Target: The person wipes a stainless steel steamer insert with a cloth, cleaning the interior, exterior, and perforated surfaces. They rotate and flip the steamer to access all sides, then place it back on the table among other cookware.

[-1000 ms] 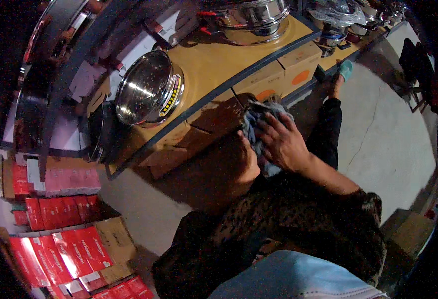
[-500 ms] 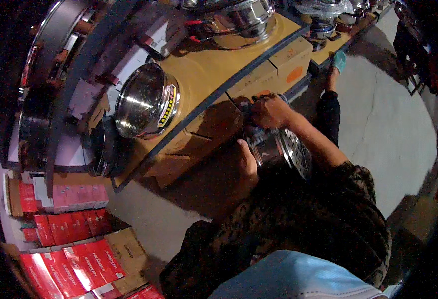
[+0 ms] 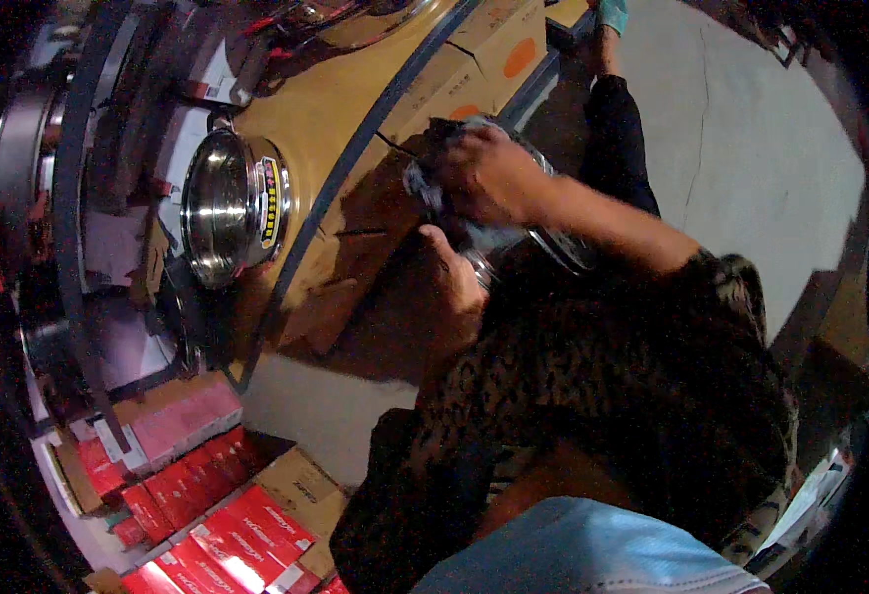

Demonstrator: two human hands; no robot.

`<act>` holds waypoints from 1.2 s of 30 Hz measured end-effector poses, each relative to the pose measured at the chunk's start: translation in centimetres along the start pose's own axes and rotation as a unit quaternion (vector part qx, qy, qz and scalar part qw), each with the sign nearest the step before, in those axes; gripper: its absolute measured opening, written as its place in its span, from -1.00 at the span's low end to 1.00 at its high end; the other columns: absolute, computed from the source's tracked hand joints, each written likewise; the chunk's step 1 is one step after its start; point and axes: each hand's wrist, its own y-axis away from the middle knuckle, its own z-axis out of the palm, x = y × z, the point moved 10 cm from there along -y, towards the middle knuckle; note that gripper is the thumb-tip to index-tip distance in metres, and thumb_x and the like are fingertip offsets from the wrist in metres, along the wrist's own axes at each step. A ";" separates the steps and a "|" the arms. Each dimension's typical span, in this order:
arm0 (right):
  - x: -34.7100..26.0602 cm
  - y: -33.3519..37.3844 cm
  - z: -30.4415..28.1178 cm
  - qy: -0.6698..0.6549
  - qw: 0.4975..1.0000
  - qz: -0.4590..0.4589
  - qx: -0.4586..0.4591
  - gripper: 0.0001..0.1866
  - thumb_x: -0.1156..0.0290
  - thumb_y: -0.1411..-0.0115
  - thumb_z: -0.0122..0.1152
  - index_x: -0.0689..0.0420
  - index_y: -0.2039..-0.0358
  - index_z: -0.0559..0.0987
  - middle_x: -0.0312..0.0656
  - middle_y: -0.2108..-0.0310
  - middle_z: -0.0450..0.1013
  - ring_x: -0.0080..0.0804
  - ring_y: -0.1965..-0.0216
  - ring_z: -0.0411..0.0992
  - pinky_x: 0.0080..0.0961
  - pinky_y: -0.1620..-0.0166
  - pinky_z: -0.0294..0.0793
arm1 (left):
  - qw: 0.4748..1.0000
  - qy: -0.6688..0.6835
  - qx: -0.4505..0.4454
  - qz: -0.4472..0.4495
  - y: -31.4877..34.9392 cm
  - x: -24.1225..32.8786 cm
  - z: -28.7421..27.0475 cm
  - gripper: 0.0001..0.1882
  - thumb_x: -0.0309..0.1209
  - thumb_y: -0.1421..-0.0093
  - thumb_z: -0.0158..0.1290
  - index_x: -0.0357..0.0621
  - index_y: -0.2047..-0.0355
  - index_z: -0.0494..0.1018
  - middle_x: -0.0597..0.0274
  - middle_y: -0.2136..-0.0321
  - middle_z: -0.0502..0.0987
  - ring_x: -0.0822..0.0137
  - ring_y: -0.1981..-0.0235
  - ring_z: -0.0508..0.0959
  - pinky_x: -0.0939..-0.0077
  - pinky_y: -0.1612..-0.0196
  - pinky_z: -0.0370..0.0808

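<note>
A shiny metal steamer pot [image 3: 561, 251] is held tilted in front of my body, most of it covered by my hands and sleeves. My left hand [image 3: 456, 289] is closed on the pot's near left side, thumb up; its other fingers are partly hidden. Over the pot, my right hand [image 3: 502, 176] presses a crumpled greyish cloth [image 3: 425, 190] against the metal, with its fingers curled and slightly blurred. To the left, a round stainless pot [image 3: 225, 206] with a yellow-and-black label stands on the yellow shelf top [image 3: 308, 124].
A dark metal edge [image 3: 340, 178] borders the shelf, with cardboard boxes [image 3: 439, 94] beneath it. Red boxes [image 3: 246, 540] are stacked at lower left. What looks like a dark-clothed leg [image 3: 621, 148] with a teal end stretches over the grey floor [image 3: 751, 178] at right.
My view has turned, shifting the shelf pot and both hands up and left in the picture. My right hand has moved over the pot, and more of the cloth shows.
</note>
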 end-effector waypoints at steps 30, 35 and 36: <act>0.1 19.7 3.2 -0.335 0.885 0.321 -0.033 -0.50 0.08 -0.32 -0.28 0.12 -0.13 0.28 0.11 -0.22 0.01 0.02 -0.29 -0.12 -0.11 -0.30 -0.22 | 0.966 0.065 -0.241 0.067 -0.1 2.5 1.8 -0.30 0.28 -0.14 -0.22 0.08 -0.11 0.19 0.17 0.17 0.45 0.21 0.28 0.45 0.30 0.23 0.40; -2.6 8.6 0.0 -0.271 0.953 0.132 -0.027 -0.52 0.09 -0.31 -0.24 0.21 -0.04 0.33 0.07 -0.19 0.10 -0.06 -0.29 -0.07 -0.11 -0.30 -0.21 | 0.978 0.102 -0.181 0.022 0.2 2.3 1.1 -0.36 0.22 -0.18 -0.23 0.06 -0.08 0.27 0.20 0.03 0.41 0.16 0.05 0.41 0.20 0.02 0.38; -2.0 6.6 -0.1 -0.277 0.953 0.125 -0.024 -0.52 0.09 -0.31 -0.23 0.23 -0.01 0.34 0.07 -0.19 0.10 -0.08 -0.29 -0.06 -0.12 -0.30 -0.21 | 0.973 0.101 -0.204 0.043 0.0 2.7 1.6 -0.35 0.22 -0.17 -0.22 0.06 -0.09 0.27 0.22 0.01 0.40 0.15 0.03 0.40 0.20 -0.01 0.37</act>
